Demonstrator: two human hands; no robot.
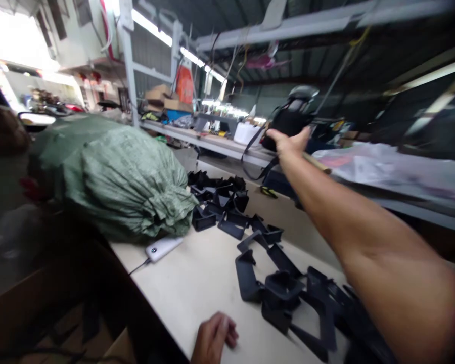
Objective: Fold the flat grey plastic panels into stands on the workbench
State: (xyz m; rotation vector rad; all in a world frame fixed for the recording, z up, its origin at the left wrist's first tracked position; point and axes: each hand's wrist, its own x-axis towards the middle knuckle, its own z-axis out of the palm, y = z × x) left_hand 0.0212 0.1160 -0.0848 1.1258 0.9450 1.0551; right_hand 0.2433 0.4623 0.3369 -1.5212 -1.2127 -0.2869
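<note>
My right arm stretches forward over the table (pixel 197 273), and my right hand (pixel 290 144) is at a black bag (pixel 288 124) on the shelf. Its thumb and a finger are spread against the dark bag; whether it grips the bag is unclear. Low in the view, my left hand (pixel 215 336) rests by the table's near edge with its fingers curled in; what they hold, if anything, is hidden. Several black angular pieces (pixel 282 288) lie to the right of my left hand and further back along the table.
A large green woven sack (pixel 117 177) bulges over the table's left end, beside a white power bank (pixel 164 248) with a cable. Plastic-wrapped goods (pixel 398 169) lie at right. An open cardboard box (pixel 18 298) stands low at left.
</note>
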